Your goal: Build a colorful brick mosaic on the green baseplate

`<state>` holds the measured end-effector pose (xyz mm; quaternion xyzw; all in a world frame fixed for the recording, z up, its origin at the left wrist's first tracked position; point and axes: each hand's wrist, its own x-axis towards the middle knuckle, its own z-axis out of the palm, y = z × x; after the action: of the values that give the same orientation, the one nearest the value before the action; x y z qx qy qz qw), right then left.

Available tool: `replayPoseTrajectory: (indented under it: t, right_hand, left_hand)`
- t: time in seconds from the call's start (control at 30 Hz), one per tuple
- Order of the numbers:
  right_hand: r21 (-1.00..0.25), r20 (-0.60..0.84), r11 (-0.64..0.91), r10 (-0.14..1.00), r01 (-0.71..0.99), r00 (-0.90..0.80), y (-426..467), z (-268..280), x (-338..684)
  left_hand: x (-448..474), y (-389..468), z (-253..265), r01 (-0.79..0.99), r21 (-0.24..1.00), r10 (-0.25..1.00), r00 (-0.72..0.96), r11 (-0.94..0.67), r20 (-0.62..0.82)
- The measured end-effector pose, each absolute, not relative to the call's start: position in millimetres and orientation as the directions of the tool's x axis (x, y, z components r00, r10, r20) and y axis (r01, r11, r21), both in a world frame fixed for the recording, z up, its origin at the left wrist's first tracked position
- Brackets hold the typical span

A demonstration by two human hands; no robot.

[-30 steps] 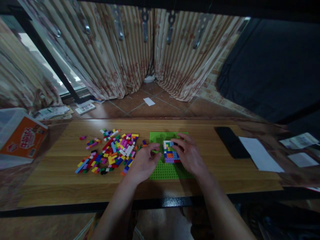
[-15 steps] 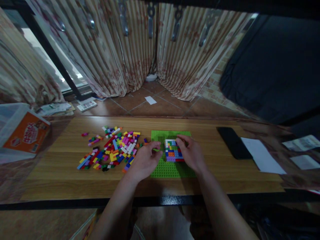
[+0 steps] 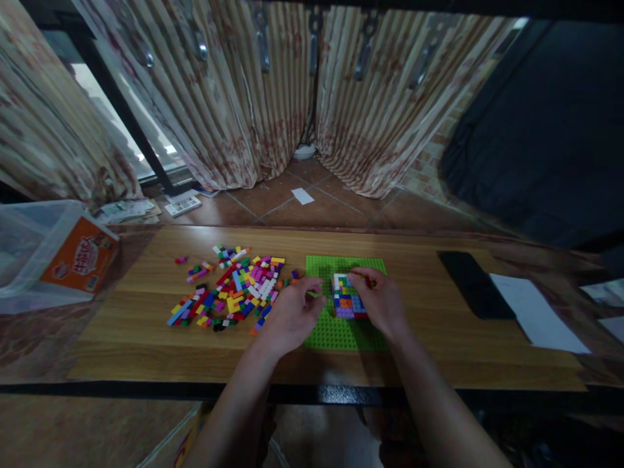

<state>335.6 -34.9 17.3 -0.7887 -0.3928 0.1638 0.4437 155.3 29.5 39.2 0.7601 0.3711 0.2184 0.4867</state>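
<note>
A low rectangular build of colourful toy bricks (image 3: 345,303) sits on a green studded baseplate (image 3: 324,335). My right hand (image 3: 383,302) closes around the build's upper right corner, thumb on top and fingers at the far side. Its fingers hide that corner, so a loose brick there cannot be made out. Left of the build, my left hand (image 3: 295,313) hovers over the baseplate's left edge. The thumb and fingers of that hand are curved and apart, with nothing visible between them.
Loose toy bricks (image 3: 234,292) lie spread over the left part of the wooden table (image 3: 160,357). A clear plastic box (image 3: 43,296) with an orange label stands beyond the left end. Towards the right lie a black phone-like slab (image 3: 475,286) and white paper (image 3: 539,315).
The whole view has shifted slightly, so everything appears further right. My hands keep nearly the same places by the build, the right one still at its upper right corner.
</note>
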Motion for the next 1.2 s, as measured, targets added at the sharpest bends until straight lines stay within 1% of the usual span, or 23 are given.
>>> replayPoseTrajectory:
  t: [0.1, 0.27, 0.4, 0.5, 0.6, 0.7, 0.77, 0.83, 0.93, 1.1, 1.2]
  right_hand:
    - [-0.833, 0.102, -0.275, 0.777, 0.481, 0.621, -35.2, 16.5, 335.2]
    - [-0.823, 0.105, -0.275, 0.786, 0.497, 0.609, -35.7, 16.9, 336.1]
    - [-0.827, 0.078, -0.292, 0.787, 0.481, 0.612, -36.3, 17.3, 336.8]
    - [-0.837, 0.073, -0.285, 0.787, 0.467, 0.612, -37.4, 15.4, 336.9]
    - [-0.822, 0.116, -0.264, 0.790, 0.504, 0.602, -38.6, 12.6, 337.6]
    - [-0.810, 0.137, -0.265, 0.782, 0.524, 0.608, -40.0, 11.8, 338.7]
    - [-0.806, 0.195, -0.251, 0.743, 0.536, 0.640, -41.3, 13.6, 338.7]
    - [-0.792, 0.302, -0.216, 0.675, 0.571, 0.673, -43.2, 16.9, 337.5]
    - [-0.780, 0.418, -0.153, 0.595, 0.607, 0.686, -45.8, 21.9, 334.2]
    - [-0.824, 0.418, -0.091, 0.570, 0.560, 0.707, -45.9, 22.3, 329.8]
    - [-0.833, 0.419, -0.072, 0.567, 0.549, 0.709, -44.7, 21.0, 328.5]
  left_hand:
    - [151.0, 33.1, 39.8, 0.345, 0.905, 0.788, 0.615, -0.248, -0.019]
    - [134.4, 51.2, 40.3, 0.252, 0.932, 0.814, 0.576, -0.262, 0.073]
    - [115.1, 69.1, 37.9, 0.333, 0.910, 0.898, 0.431, -0.246, 0.085]
    - [104.6, 75.7, 38.4, 0.433, 0.863, 0.915, 0.395, -0.261, 0.079]
    - [101.3, 75.1, 42.7, 0.482, 0.822, 0.890, 0.450, -0.304, 0.065]
    - [100.0, 71.4, 48.6, 0.476, 0.794, 0.804, 0.595, -0.378, 0.026]
    - [96.7, 68.9, 52.2, 0.457, 0.794, 0.722, 0.691, -0.400, -0.034]
    - [91.5, 66.7, 54.9, 0.460, 0.791, 0.661, 0.744, -0.402, -0.097]
    - [86.2, 62.9, 57.1, 0.511, 0.746, 0.653, 0.745, -0.427, -0.137]
    - [94.7, 54.0, 58.3, 0.649, 0.559, 0.679, 0.708, -0.516, -0.194]
    - [100.1, 51.4, 58.3, 0.670, 0.487, 0.679, 0.708, -0.560, -0.194]
